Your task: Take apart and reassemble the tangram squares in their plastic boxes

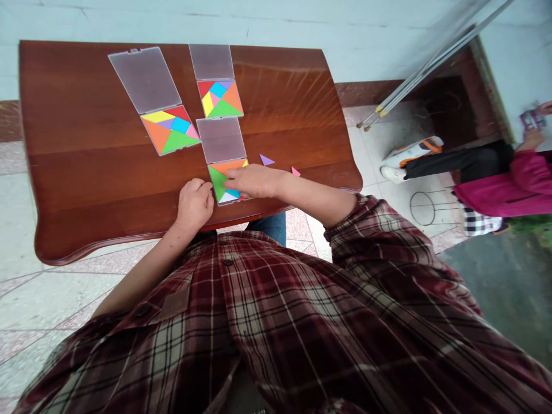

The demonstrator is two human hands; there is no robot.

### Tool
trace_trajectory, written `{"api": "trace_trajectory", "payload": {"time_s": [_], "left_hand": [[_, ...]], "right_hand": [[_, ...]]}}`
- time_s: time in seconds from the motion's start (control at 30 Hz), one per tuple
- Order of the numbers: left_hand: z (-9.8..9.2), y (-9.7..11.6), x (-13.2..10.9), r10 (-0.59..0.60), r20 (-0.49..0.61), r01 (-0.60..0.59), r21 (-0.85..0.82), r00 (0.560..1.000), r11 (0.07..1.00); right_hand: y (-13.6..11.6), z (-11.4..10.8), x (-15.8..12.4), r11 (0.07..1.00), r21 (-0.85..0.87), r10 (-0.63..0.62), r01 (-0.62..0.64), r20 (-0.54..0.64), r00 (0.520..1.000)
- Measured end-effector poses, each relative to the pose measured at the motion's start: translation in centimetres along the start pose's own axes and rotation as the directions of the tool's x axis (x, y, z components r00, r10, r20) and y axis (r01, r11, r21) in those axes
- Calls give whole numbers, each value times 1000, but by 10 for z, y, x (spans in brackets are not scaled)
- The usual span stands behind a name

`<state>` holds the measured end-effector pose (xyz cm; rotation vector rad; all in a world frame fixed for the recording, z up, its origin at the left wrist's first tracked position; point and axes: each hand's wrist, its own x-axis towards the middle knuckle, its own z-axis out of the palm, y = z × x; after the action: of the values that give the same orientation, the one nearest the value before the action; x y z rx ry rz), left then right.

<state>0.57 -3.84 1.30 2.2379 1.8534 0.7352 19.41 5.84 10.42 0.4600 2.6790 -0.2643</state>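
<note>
A tangram case (221,141) lies unfolded near the table's front edge, its clear lid towards the wall. My right hand (254,180) reaches over the tray from the right, fingers together and pressed on the pieces. Under the fingertips are a green triangle (216,183) and a blue piece (233,192), partly hidden. An orange triangle (224,167) and a white gap in the tray also show. My left hand (196,202) rests loosely curled on the table, against the case's left side. A purple triangle (267,160) and a pink triangle (295,172) lie loose to the right.
Two more tangram cases, a left one (144,80) and a back one (211,62), lie open with coloured pieces fitted in. The wooden table (86,184) meets the wall. Crutches (414,75) lean at the right, where a person in a magenta top (517,184) sits.
</note>
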Motion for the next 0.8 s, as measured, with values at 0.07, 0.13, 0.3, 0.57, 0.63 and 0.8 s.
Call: {"api": "trace_trajectory", "payload": {"time_s": [0.07,0.13,0.3,0.57,0.63,0.8], "left_hand": [[0,0,0,2,2,-2,3,1000,1000],[0,0,0,-1,13,1,5,1000,1000],[-2,2,1,-26,43,27,-25,999,999],[-2,2,1,-16,34,15,24,999,1000],[-2,2,1,-2,23,1,40,1000,999],[-2,1,0,6,5,-6,53,1000,999]], "right_hand": [[-1,-2,0,1000,-10,3,-3,5,1000],[-1,-3,-2,1000,-9,26,-26,17,1000],[7,-7,-6,987,69,144,-142,-30,989],[11,5,-11,975,112,205,-193,-115,972],[7,10,-10,976,129,186,-174,-96,978],[10,18,-17,949,243,236,-201,-128,963]]}}
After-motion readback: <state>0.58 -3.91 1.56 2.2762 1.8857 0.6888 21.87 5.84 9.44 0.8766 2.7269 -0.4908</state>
